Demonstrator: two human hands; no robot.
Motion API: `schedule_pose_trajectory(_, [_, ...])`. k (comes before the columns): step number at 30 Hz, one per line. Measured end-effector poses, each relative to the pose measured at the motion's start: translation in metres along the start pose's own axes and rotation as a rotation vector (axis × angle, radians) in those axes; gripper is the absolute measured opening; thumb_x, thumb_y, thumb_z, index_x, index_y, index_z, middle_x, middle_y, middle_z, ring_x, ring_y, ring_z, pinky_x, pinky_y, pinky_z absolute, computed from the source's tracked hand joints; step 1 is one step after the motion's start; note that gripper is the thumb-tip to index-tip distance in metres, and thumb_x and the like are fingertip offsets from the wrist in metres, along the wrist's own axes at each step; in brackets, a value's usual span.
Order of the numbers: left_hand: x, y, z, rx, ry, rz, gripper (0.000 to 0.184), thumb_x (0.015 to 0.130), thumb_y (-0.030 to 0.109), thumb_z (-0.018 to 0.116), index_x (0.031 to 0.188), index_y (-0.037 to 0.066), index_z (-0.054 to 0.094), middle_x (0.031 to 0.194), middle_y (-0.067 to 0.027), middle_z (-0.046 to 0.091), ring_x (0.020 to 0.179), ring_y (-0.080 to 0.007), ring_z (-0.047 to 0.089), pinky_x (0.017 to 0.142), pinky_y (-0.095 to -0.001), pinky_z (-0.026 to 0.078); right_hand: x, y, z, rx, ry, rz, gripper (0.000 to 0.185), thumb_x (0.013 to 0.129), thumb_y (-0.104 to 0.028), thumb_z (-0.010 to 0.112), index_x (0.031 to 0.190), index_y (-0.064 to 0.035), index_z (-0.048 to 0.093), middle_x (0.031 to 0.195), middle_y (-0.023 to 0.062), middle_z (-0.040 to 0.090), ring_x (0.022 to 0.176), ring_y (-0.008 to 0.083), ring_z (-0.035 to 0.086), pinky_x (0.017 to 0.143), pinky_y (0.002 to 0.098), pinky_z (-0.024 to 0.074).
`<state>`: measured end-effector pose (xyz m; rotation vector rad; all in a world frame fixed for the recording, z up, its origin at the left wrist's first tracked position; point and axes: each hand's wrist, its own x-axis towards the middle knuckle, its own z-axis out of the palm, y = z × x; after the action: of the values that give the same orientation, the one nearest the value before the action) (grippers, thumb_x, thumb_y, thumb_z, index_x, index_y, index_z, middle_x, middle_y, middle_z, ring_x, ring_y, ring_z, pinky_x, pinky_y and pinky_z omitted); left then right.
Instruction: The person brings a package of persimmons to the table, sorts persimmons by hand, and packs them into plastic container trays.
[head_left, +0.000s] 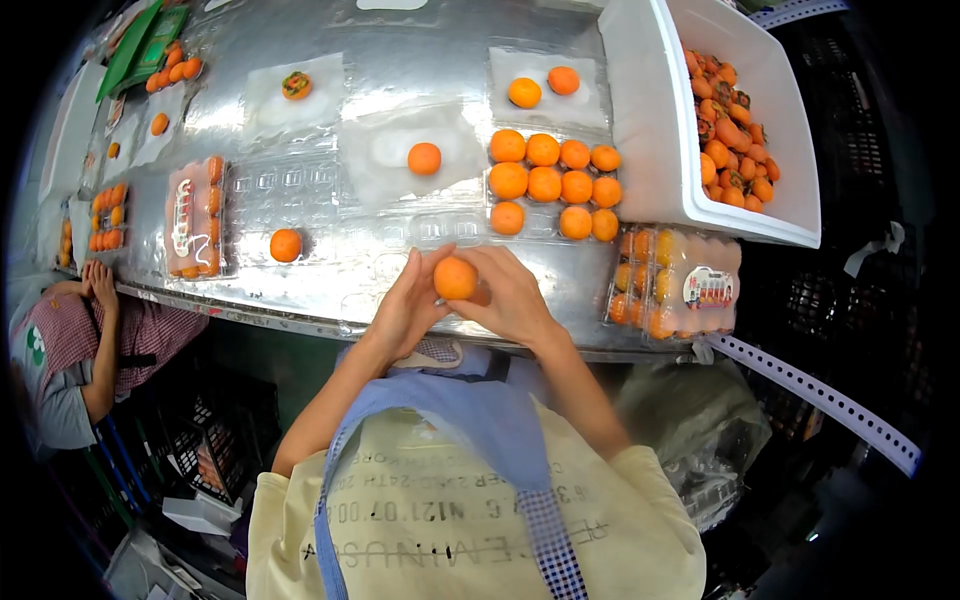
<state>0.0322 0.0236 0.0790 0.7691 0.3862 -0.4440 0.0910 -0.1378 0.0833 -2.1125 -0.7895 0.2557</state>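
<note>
Over the front edge of the metal table, an orange persimmon (455, 278) sits between my two hands. My left hand (403, 310) cups it from the left, and the fingers of my right hand (512, 300) curl round it from the right. Just beyond my right hand stands a clear plastic tray (541, 222) with several persimmons in rows and a gap in the nearest row. A single persimmon (424, 158) rests on a plastic sheet past my hands. To the left, another persimmon (285, 245) sits at the corner of a clear clamshell tray (270, 180).
A white foam box (655, 120) full of persimmons (735, 130) stands at the right. Closed packs lie at the right (675, 280) and left (197, 218). Two persimmons (543, 88) rest on a far sheet. At the left edge another person's hands (98, 282) touch the table.
</note>
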Motion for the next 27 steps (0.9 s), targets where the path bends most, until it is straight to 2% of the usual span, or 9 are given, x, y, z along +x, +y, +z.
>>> schedule_pose_trajectory(2, [0.000,-0.001,0.002,0.070,0.035,-0.011,0.070,0.094,0.056,0.027,0.139,0.002,0.026,0.135,-0.0161,0.036,0.126,-0.0245,0.035,0.099,-0.0423,0.037,-0.002,0.006,-0.012,0.021,-0.018,0.077,0.052,0.064,-0.020,0.074,0.109,-0.0041,0.055,0.103,0.0106,0.058,0.095,0.0288,0.055,0.079,0.0369,0.0468])
schedule_pose_trajectory(5, [0.003,-0.009,-0.008,0.175,0.110,-0.011,0.065,0.094,0.053,0.031,0.135,0.003,0.034,0.127,-0.0135,0.044,0.117,-0.0223,0.044,0.096,-0.0411,0.040,-0.004,0.041,-0.027,-0.134,0.198,0.169,0.049,0.066,-0.020,0.074,0.108,-0.0043,0.056,0.101,0.0110,0.059,0.095,0.0293,0.055,0.079,0.0374,0.0469])
schedule_pose_trajectory(8, [0.004,-0.011,-0.015,0.198,0.086,-0.032,0.058,0.094,0.049,0.036,0.128,0.003,0.043,0.117,-0.0107,0.052,0.107,-0.0201,0.051,0.091,-0.0377,0.043,-0.001,0.065,-0.053,-0.407,0.271,0.111,0.048,0.066,-0.019,0.073,0.108,-0.0046,0.056,0.102,0.0113,0.059,0.095,0.0293,0.055,0.079,0.0371,0.0465])
schedule_pose_trajectory(10, [0.003,-0.009,-0.014,0.210,0.080,-0.039,0.053,0.094,0.047,0.039,0.122,0.003,0.048,0.109,-0.0084,0.056,0.100,-0.0185,0.054,0.086,-0.0352,0.044,0.000,0.075,-0.059,-0.465,0.226,0.088,0.048,0.065,-0.019,0.073,0.108,-0.0048,0.056,0.103,0.0107,0.058,0.095,0.0281,0.053,0.081,0.0372,0.0449])
schedule_pose_trajectory(14, [0.003,-0.006,-0.011,0.223,0.088,-0.056,0.045,0.094,0.041,0.044,0.117,0.004,0.051,0.103,-0.0060,0.058,0.094,-0.0155,0.056,0.081,-0.0319,0.045,0.005,0.086,-0.060,-0.560,0.117,0.019,0.048,0.065,-0.018,0.073,0.109,-0.0052,0.057,0.104,0.0090,0.058,0.097,0.0254,0.051,0.084,0.0377,0.0411])
schedule_pose_trajectory(20, [0.000,-0.003,-0.011,0.237,0.110,-0.057,0.033,0.094,0.032,0.048,0.112,0.006,0.055,0.098,-0.0040,0.059,0.088,-0.0114,0.056,0.077,-0.0281,0.047,0.007,0.087,-0.060,-0.587,0.066,0.070,0.047,0.065,-0.018,0.074,0.108,-0.0083,0.059,0.105,0.0062,0.058,0.097,0.0246,0.050,0.085,0.0372,0.0387])
schedule_pose_trajectory(27, [0.003,-0.006,-0.015,0.265,0.124,-0.073,0.029,0.093,0.027,0.051,0.113,0.006,0.055,0.098,-0.0040,0.059,0.088,-0.0120,0.058,0.077,-0.0278,0.047,0.004,0.088,-0.056,-0.476,0.145,0.127,0.048,0.062,-0.015,0.075,0.106,-0.0073,0.059,0.102,0.0047,0.060,0.095,0.0245,0.050,0.085,0.0375,0.0387])
